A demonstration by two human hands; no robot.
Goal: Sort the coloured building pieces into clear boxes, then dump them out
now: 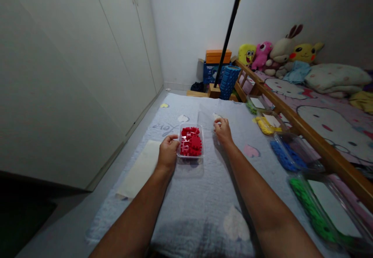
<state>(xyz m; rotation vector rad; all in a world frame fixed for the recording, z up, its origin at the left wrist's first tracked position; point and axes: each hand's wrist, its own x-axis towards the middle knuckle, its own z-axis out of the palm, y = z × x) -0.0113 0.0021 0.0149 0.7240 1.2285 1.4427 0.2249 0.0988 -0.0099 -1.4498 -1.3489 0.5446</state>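
A clear plastic box (203, 141) filled with red notched plastic building pieces (190, 142) sits on the cloth in front of me. My left hand (169, 149) is closed on the box's left wall, fingers at its rim. To the right and slightly beyond the box, my right hand (223, 130) has its fingers pinched together. A faint see-through sheet, seemingly the box's clear lid (206, 114), reaches from those fingers toward the back of the box; its edges are hard to make out.
A cream sheet (141, 168) lies left of the box on the light blue cloth (210, 196). Along the right edge stand clear boxes of green pieces (310, 207), blue pieces (284, 155) and yellow pieces (266, 126), beside a wooden bed rail (309, 124). A black pole (230, 32) rises behind.
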